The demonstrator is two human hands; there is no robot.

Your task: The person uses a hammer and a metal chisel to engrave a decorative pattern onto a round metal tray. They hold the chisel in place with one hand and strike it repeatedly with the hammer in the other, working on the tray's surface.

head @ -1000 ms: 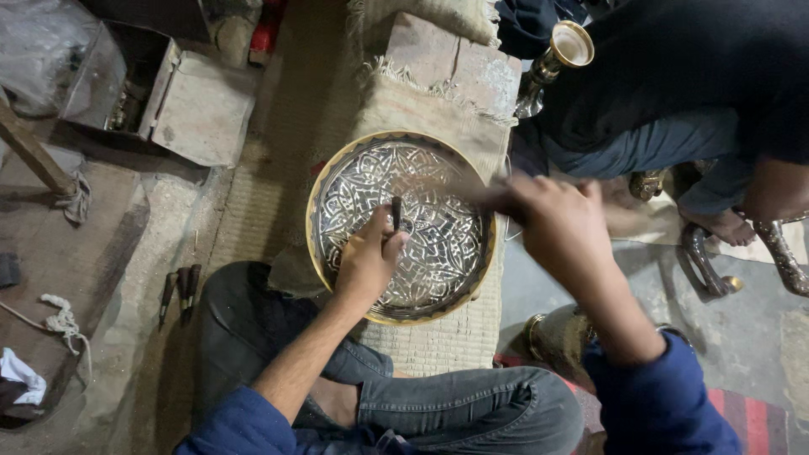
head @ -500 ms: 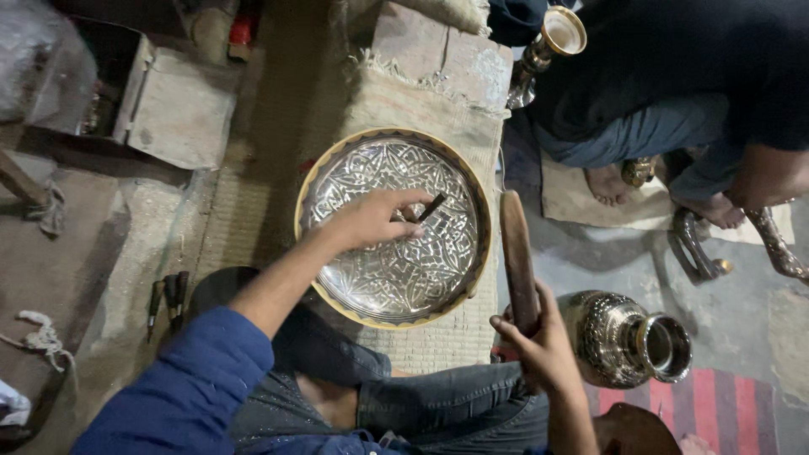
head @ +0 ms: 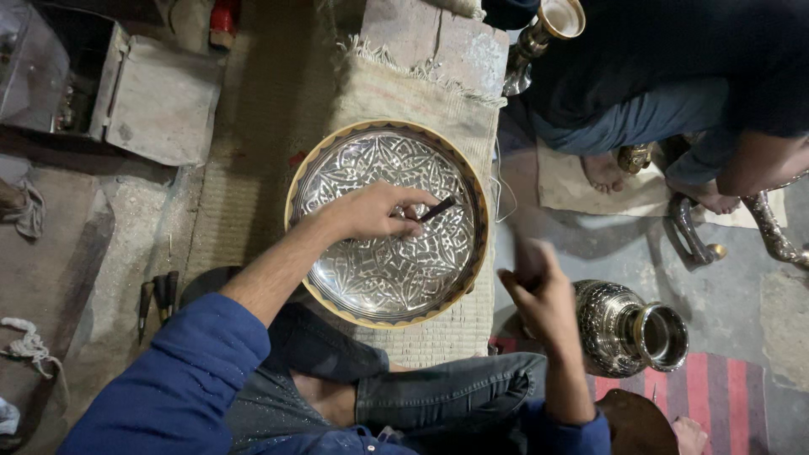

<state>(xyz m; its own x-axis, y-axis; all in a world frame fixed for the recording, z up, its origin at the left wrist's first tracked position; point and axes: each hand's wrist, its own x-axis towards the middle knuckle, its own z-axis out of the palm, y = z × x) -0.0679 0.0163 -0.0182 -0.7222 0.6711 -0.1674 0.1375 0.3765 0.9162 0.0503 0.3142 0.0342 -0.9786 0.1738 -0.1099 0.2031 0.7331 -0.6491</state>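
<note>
Right hand [head: 539,291] has swung up from half a second ago, fingers curled, blurry, so can't tell what it grips. Left hand [head: 375,211] pinches a dark chisel [head: 436,209] on the engraved round tray [head: 388,223]. Metal vase [head: 628,329] lies beside it.

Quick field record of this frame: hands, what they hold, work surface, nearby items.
left hand: over the engraved round metal tray, pinching a thin dark chisel
right hand: raised beside the tray's right rim, motion-blurred; what it grips cannot be told
surface: tray lies on a woven mat
nearby: engraved metal vase on its side, right of the right hand
other person: seated at upper right, dark clothes
</note>
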